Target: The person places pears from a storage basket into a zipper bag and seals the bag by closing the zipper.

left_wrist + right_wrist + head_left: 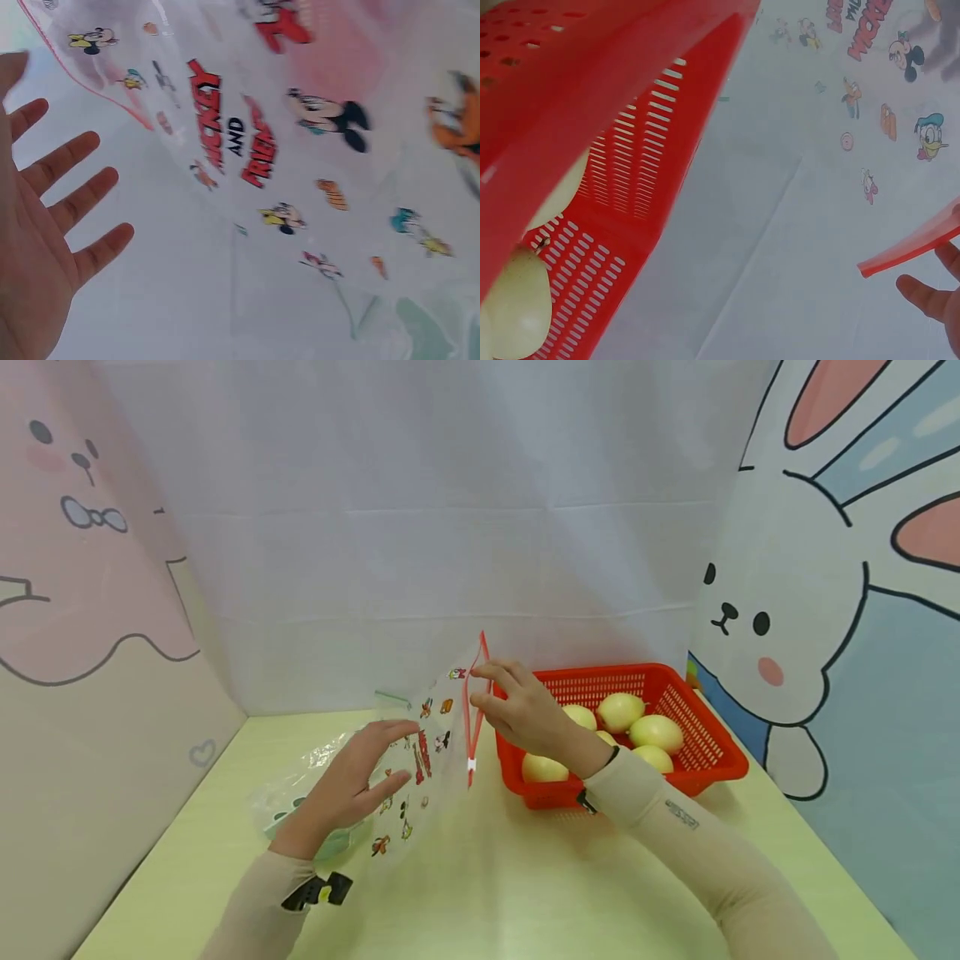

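While the right hand (528, 710) pinches the red edge strip (467, 718) of a clear printed bag (438, 760), the left hand (348, 781) sits at the bag's other side, fingers straight and spread; whether they touch the plastic, cannot tell. Right-hand fingers are bent at the strip, holding it. Bag is up above the desk (465, 902), between the hands, just left of a red basket (727, 768); cartoon figures and red "Mickey and Friends" lettering on it. Strip splits into two lines, so the mouth is parted; white slider (471, 765) near its lower end. Basket holds several pale yellow fruits (656, 732); right forearm crosses in front. Second clear bag with green print (300, 777) lies on the desk, partly behind the left hand. White curtain (465, 527) at back, cartoon rabbit (795, 635) on right-hand wall.
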`<state>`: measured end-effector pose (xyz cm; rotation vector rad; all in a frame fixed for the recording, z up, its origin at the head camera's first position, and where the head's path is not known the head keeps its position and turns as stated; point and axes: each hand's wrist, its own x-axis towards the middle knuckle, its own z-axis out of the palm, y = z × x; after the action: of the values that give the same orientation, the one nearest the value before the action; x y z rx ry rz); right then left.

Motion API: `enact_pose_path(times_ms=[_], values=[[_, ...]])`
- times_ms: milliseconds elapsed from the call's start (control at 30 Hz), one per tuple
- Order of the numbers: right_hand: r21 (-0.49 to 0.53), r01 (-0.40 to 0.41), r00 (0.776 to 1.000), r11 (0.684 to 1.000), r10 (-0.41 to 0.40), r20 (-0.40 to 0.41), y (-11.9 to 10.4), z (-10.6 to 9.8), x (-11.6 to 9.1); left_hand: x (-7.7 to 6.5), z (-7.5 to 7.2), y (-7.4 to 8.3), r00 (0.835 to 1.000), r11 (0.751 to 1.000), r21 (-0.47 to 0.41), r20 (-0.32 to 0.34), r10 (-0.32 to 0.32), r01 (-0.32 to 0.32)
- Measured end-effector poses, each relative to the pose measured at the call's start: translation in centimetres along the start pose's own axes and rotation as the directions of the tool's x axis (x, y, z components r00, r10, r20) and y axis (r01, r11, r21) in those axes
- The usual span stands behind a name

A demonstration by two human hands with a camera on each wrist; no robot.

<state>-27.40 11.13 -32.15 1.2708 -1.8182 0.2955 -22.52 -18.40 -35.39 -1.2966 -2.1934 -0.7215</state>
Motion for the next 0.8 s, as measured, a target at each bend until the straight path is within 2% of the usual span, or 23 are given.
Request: enact_pose_path(times_ms=[100, 167, 333, 433, 567, 800], values=[[-0.032, 0.028, 0.999, 0.999, -0.027, 0.04, -0.2, -0.3, -0.3, 2.7, -0.4, 0.1, 0.998, 0.992, 0.115, -0.016, 0.058, -0.056], [-0.052, 0.051, 0.997, 0.997, -0.047, 0.065, -0.4, -0.6, -0.4, 4.2, -0.8, 0.2, 0.996, 0.981, 0.17, 0.005, 0.09, -0.09], [-0.103, 0.106, 0.991, 0.989, -0.096, 0.093, -0.8, -0.9, -0.3, 6.7, -1.6, 0.6, 0.987, 0.964, 0.231, 0.118, 0.106, -0.132], [-0.126, 0.115, 0.987, 0.985, -0.099, 0.124, -1.2, -0.9, -0.4, 7.4, -1.7, 0.8, 0.979, 0.955, 0.256, 0.172, 0.109, -0.151], [-0.149, 0.117, 0.98, 0.982, -0.09, 0.179, -1.6, -1.0, -0.7, 7.6, -1.6, 0.7, 0.973, 0.949, 0.263, 0.191, 0.127, -0.175], [-0.2, 0.108, 0.969, 0.974, -0.058, 0.238, -1.9, -1.0, -1.4, 6.5, -1.9, -0.2, 0.968, 0.964, 0.213, 0.227, 0.108, -0.157]])
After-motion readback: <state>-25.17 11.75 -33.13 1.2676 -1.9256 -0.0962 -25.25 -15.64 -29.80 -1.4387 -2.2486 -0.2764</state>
